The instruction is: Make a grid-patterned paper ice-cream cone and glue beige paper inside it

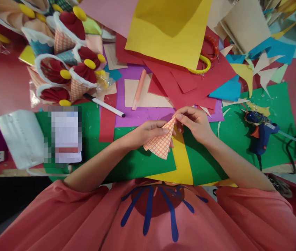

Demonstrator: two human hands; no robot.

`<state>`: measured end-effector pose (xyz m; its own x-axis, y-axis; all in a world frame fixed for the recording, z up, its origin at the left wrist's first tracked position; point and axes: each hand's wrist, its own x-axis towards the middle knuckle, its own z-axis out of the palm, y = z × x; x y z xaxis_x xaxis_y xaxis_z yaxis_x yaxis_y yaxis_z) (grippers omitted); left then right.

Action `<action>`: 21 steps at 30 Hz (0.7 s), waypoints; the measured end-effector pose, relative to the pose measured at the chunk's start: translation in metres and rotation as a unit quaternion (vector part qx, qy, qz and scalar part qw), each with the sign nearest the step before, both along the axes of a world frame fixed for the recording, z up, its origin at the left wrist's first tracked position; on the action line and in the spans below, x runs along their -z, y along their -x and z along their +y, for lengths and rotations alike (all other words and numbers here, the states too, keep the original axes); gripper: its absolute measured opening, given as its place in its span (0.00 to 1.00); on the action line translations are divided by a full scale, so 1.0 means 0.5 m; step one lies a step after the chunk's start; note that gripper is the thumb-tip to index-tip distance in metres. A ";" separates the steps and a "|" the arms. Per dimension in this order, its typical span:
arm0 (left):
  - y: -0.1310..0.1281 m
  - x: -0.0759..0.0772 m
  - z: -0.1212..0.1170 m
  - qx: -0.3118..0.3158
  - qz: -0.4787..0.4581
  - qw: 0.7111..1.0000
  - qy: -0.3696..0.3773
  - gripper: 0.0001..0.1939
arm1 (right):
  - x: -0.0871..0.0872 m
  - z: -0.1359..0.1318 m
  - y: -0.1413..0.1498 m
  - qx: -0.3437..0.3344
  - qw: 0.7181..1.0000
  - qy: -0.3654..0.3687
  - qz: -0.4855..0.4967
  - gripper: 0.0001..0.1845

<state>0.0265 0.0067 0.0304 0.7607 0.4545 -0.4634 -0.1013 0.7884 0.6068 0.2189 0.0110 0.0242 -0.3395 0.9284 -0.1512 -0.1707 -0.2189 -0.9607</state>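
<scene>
An orange-and-white checked cone (161, 141) is held over the green sheet, its point up toward the right and its wide end down. My left hand (152, 132) is closed around its side, with the thumb lying on the front. The fingertips of my right hand (193, 123) pinch the cone's pointed tip. Some fingers of both hands are hidden behind the cone. Just beyond my hands lies a purple sheet (148, 120). At the far left is a pile of similar finished cones (78, 87) with white rims, dark red fillings and yellow discs.
A blue glue gun (264, 137) lies right, its cord trailing. Scissors (204, 66) sit partly under a yellow sheet (169, 35). A marker (108, 106) and a pinkish-orange stick (139, 90) lie ahead. A phone (66, 136) and a white box-like device (21, 139) are left.
</scene>
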 end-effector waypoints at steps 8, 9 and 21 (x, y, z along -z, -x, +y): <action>0.013 0.000 0.005 0.057 -0.074 0.990 0.102 0.18 | 0.004 -0.014 0.002 0.004 0.998 -0.067 0.000 0.09; 0.014 -0.002 0.005 0.059 -0.084 0.988 0.112 0.18 | 0.004 -0.016 0.003 0.007 0.997 -0.074 0.001 0.09; 0.019 -0.003 0.002 0.072 -0.161 0.970 0.165 0.12 | -0.001 -0.022 0.000 -0.006 0.990 -0.137 0.022 0.04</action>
<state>0.0171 0.0078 0.0319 0.9346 0.2001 -0.2939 -0.1180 0.9543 0.2744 0.2187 -0.0002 0.0248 -0.3509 0.9285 0.1212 -0.2129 0.0470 -0.9759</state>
